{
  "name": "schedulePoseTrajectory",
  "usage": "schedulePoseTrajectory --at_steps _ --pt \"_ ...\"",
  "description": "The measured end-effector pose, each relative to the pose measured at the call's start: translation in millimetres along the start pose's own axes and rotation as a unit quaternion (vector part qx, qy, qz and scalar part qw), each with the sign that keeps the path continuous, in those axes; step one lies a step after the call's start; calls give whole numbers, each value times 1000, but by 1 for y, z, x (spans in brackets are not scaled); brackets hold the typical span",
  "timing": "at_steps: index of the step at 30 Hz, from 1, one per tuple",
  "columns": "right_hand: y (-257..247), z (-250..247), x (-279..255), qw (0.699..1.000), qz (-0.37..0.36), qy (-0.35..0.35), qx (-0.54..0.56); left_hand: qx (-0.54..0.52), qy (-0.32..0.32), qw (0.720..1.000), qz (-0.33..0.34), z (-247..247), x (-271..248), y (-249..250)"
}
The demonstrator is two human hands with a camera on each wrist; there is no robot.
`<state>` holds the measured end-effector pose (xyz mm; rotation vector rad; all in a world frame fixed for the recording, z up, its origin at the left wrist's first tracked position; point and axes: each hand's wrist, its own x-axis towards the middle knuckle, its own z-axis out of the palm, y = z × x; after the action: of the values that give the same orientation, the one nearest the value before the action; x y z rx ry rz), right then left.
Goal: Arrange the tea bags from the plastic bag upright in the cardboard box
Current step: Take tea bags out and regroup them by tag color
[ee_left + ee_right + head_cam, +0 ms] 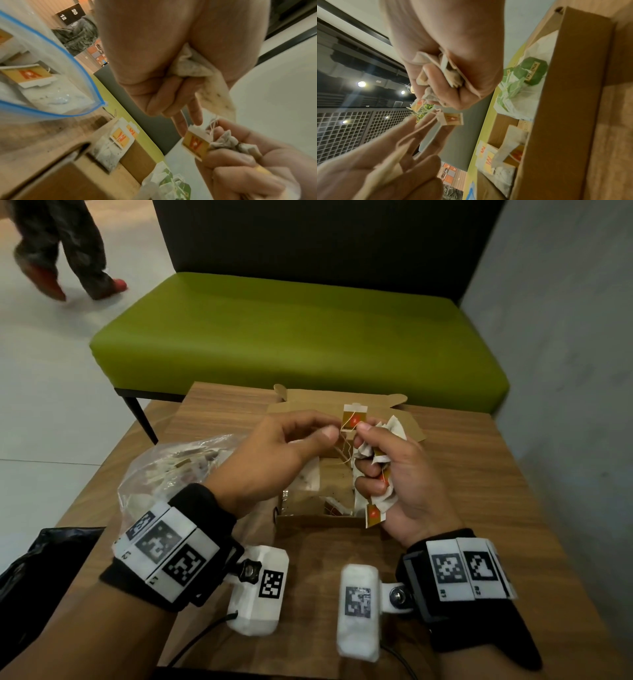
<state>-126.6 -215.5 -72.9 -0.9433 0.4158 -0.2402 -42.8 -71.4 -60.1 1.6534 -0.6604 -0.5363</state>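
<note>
Cardboard box (318, 520) sits open at the centre of the head view, a few tea bags already inside. Our right hand (407, 477) clutches a crumpled bunch of tea bags (380, 498); our left hand (274, 460) pinches a string beside a yellow tag (354, 417) and also holds one bag (193, 66) in its palm. We should tease that string free gently, not yank, then seat one bag upright. Plastic bag (164, 470) lies at mid left, still holding more.
</note>
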Motion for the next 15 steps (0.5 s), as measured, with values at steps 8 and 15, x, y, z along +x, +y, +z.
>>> schedulePoseTrajectory --at_steps 8,15 --pt "2 3 -3 997 -7 5 -74 -81 52 995 21 -2 4 1" --pt "-1 3 -4 994 -45 -2 -101 -76 80 994 -7 -2 5 -2"
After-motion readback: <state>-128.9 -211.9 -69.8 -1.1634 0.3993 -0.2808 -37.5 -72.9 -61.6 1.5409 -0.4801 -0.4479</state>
